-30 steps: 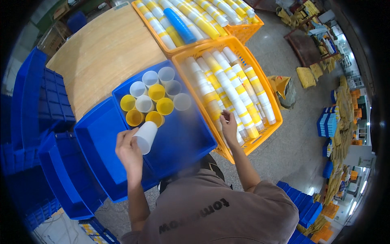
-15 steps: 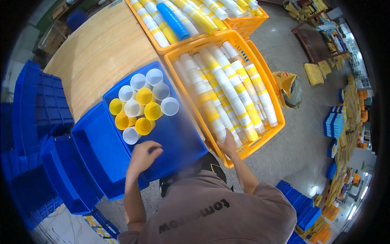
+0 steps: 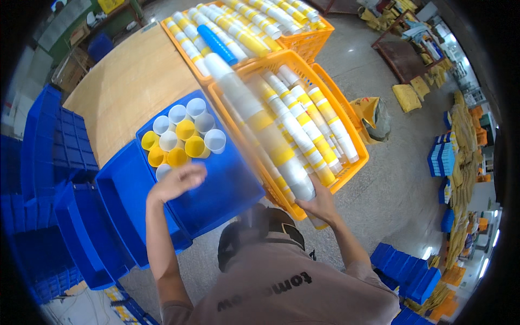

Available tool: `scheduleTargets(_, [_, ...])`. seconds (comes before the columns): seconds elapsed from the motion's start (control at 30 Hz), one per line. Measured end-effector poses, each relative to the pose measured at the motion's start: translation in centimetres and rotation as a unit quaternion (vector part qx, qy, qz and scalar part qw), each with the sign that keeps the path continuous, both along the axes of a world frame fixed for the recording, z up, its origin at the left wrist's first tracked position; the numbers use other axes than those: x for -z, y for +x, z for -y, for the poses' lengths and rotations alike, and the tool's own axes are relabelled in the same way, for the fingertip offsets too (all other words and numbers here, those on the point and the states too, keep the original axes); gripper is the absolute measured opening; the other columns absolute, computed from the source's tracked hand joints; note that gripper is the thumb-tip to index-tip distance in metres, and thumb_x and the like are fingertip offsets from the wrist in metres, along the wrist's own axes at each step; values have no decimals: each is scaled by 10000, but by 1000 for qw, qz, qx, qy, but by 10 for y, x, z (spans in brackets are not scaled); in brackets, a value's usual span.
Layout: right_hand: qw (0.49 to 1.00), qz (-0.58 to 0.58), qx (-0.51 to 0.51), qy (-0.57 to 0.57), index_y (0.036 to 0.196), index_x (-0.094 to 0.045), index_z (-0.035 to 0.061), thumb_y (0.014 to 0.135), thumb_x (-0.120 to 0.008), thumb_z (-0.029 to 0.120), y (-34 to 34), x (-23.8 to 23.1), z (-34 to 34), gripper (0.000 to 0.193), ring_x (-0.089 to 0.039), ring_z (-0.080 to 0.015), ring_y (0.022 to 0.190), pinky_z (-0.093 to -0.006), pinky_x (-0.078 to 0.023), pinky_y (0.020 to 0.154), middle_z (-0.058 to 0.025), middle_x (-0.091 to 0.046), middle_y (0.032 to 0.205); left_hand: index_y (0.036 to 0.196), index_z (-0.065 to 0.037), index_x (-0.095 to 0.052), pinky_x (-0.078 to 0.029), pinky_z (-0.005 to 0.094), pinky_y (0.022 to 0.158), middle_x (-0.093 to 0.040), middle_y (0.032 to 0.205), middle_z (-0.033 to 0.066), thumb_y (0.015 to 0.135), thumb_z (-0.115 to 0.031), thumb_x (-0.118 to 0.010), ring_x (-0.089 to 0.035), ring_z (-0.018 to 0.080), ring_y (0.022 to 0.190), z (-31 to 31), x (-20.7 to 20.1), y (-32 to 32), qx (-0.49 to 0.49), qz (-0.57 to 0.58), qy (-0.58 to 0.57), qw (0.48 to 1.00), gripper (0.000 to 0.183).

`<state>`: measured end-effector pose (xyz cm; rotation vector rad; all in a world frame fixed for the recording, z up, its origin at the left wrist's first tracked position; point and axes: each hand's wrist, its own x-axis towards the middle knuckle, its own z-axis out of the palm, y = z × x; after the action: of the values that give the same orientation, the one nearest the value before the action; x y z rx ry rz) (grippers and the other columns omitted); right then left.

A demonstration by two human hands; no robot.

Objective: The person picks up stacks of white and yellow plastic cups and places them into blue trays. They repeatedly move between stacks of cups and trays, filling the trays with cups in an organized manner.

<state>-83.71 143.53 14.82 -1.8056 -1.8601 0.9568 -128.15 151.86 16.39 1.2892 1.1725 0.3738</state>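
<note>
While nothing was held by the slack left hand (image 3: pixel 174 183) over the blue tray (image 3: pixel 216 187), the cup stack (image 3: pixel 260 125) had just been raised above the orange crate (image 3: pixel 351 174), freed from the other stacks (image 3: pixel 291 120); its long axis was slanted, far end pointed forward-left, near end grasped by the right hand (image 3: pixel 318 203).

Pale wooden tabletop (image 3: pixel 135 76), shiny grey floor (image 3: pixel 401 179)

We see the hard, smooth floor spread out past the tabletop's right edge, catching white glints (image 3: pixel 427 252). Beside the tabletop's left edge we make out a brown cardboard box (image 3: pixel 70 73) and a rounded dark-blue container (image 3: pixel 101 47). Well out from its right edge we find a dark red-brown frame (image 3: pixel 398 52) and flat yellow sacks (image 3: pixel 406 99). Farther right, we see a long yellow-brown heap (image 3: pixel 460 162), a pale wall (image 3: pixel 478 197) and bright white tube lights (image 3: pixel 483 269).
</note>
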Motion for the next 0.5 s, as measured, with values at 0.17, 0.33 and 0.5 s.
scheduleTargets(0.17, [975, -153, -145, -68, 1391, -515, 28, 732, -830, 342, -57, -108, 13, 795, -652, -277, 1122, -386, -506, 954, -192, -665, 1215, 1437, -24, -412, -504, 438, 999, -629, 1219, 176, 1004, -487, -548, -621, 279, 1123, -79, -41, -20, -339, 257, 140, 894, 649])
scheduleTargets(0.33, [837, -371, -341, -216, 1474, -437, 86, 926, -717, 314, -138, -158, 45, 656, -628, -221, 1109, -349, -510, 932, -148, -628, 1269, 1205, 10, -539, -608, 421, 715, -647, 1048, 216, 973, -462, -574, -686, 316, 866, -101, -48, -108, -411, 480, 41, 774, 527])
scheduleTargets(0.5, [755, -518, -400, 36, 1436, -436, 57, 975, -645, 210, -199, -131, 50, 529, -582, -192, 1155, -357, -476, 984, -131, -531, 1393, 1430, -83, -475, -583, 397, 709, -568, 1114, 253, 952, -593, -514, -605, 325, 834, 4, -55, -82, -456, 540, -152, 691, 700])
